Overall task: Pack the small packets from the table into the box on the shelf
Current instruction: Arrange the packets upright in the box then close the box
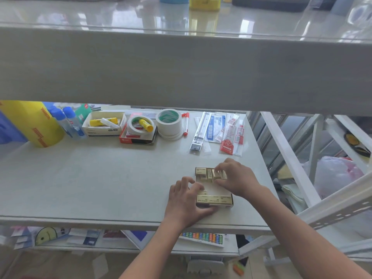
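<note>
A small open cardboard box (216, 189) lies on the grey shelf (100, 178), near its front right. Small cream packets fill its near row (213, 198) and part of its far end (201, 171); the middle shows a bare floor. My left hand (186, 200) rests against the box's left side, fingers on a packet at the near-left corner. My right hand (234, 178) is over the far right of the box, its fingertips pinching a cream packet (219, 175) there.
Along the back of the shelf stand a yellow roll (33, 122), blue-capped bottles (69, 121), two open boxes with glue sticks and tape (104, 122), a white tape roll (169, 122), a red pen and packaged stationery (219, 131). A thick shelf board (181, 69) overhangs above.
</note>
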Available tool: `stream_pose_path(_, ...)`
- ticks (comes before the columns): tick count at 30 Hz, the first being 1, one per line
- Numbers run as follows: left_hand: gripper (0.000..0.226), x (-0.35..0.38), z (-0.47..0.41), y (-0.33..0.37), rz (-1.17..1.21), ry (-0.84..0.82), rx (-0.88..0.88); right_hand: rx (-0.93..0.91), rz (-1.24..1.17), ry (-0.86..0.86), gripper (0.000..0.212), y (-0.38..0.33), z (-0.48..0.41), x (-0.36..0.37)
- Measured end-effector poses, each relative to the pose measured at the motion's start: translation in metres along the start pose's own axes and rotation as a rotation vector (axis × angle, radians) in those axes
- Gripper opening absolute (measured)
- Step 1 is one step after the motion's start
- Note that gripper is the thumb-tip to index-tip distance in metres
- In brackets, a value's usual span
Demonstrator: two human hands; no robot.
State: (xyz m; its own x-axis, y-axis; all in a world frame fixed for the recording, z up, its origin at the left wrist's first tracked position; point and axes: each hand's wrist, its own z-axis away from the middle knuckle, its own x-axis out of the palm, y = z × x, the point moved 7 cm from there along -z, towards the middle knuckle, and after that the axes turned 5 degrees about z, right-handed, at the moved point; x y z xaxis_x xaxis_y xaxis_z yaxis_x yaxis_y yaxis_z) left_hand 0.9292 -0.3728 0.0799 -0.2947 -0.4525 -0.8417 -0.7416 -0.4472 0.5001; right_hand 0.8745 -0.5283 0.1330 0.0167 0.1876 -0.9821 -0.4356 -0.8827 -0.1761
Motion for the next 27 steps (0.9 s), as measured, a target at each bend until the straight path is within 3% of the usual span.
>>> stream_pose_path(7, 0.065, 0.0, 0.0, 0.001, 0.005, -0.022, -0.001, -0.16, 0.127, 0.02, 0.023, -0.013, -0.005, -0.01)
stream_pose_path(13, 0.066, 0.0, 0.0, 0.001, 0.011, -0.029, -0.005, -0.213, 0.177, 0.046, 0.025, -0.016, -0.006, -0.013)
stream_pose_path(22, 0.066, -0.002, -0.001, 0.002, 0.002, -0.03, 0.0, -0.223, 0.086, 0.222, 0.021, -0.004, 0.005, -0.011)
stream_pose_path(27, 0.066, 0.0, 0.0, 0.0, 0.009, -0.029, -0.006, -0.159, -0.095, 0.465, 0.014, 0.003, 0.029, -0.028)
